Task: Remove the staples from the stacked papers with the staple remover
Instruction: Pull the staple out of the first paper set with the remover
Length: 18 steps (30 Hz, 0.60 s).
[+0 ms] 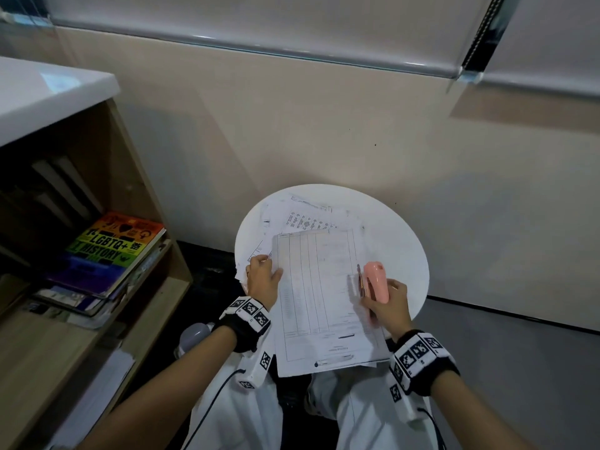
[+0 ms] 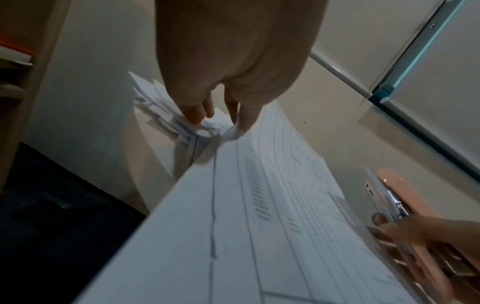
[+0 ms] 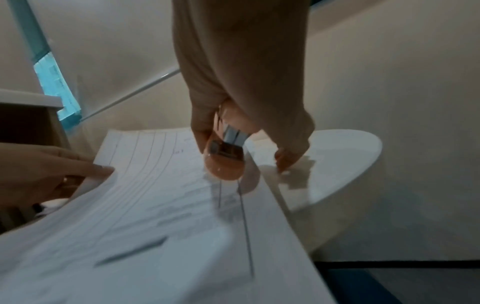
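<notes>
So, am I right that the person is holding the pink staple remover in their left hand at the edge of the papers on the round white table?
Not quite: the pink staple remover is in the right hand, as the head view shows. The left hand holds the other edge of the papers. The rest stands: they lie on the round white table.

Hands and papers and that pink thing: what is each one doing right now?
Left hand: holds the top sheet's left edge.
Right hand: grips the pink staple remover.
Pink staple remover: at the sheet's right edge.
Top sheet: overhangs the round table.
Loose papers: scattered underneath.
</notes>
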Each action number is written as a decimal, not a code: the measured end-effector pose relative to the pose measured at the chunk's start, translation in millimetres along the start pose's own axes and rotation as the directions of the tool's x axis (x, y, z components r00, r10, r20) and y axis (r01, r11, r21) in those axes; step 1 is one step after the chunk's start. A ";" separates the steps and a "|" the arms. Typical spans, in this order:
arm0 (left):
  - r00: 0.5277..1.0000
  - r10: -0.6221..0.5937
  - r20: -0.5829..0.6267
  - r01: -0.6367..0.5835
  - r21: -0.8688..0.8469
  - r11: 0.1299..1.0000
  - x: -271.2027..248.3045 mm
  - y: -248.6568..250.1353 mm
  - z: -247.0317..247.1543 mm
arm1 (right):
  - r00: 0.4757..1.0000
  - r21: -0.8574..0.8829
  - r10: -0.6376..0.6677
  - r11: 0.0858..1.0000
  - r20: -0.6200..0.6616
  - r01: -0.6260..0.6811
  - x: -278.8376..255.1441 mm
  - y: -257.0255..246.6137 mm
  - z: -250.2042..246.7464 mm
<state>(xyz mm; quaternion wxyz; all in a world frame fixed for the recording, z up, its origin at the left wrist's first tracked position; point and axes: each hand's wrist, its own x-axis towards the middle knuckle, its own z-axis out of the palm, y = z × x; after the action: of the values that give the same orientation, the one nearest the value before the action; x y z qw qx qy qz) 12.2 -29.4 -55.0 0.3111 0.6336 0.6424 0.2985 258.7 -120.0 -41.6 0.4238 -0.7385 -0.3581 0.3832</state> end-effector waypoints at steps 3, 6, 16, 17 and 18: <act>0.995 0.006 0.097 0.011 -0.173 0.985 6.5 6.2 0.9 | 0.996 0.028 0.035 0.999 0.083 -0.038 7.0 -5.9 -0.1; 0.980 -0.077 0.181 0.134 -0.330 0.935 16.7 8.7 7.8 | 0.990 0.019 0.067 0.997 0.127 -0.070 13.6 -4.5 6.2; 0.986 0.169 -0.018 -0.158 -0.463 0.872 -4.5 47.2 -23.6 | 0.989 0.235 -0.142 0.963 0.039 0.129 -7.4 -42.9 -1.8; 0.972 0.218 -0.089 -0.234 -0.461 0.856 -10.6 59.6 -29.5 | 0.983 0.251 -0.184 0.952 0.017 0.174 -14.0 -53.4 -3.8; 0.952 0.265 -0.153 -0.306 -0.463 0.832 -16.3 72.9 -35.9 | 0.973 0.253 -0.230 0.941 -0.017 0.227 -21.6 -65.1 -5.5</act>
<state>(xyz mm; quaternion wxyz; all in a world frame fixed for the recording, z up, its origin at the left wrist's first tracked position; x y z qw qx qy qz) 30.1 -43.9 24.6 0.3839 0.6122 0.4583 0.5176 240.4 -115.4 24.6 0.5536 -0.6294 -0.3924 0.3788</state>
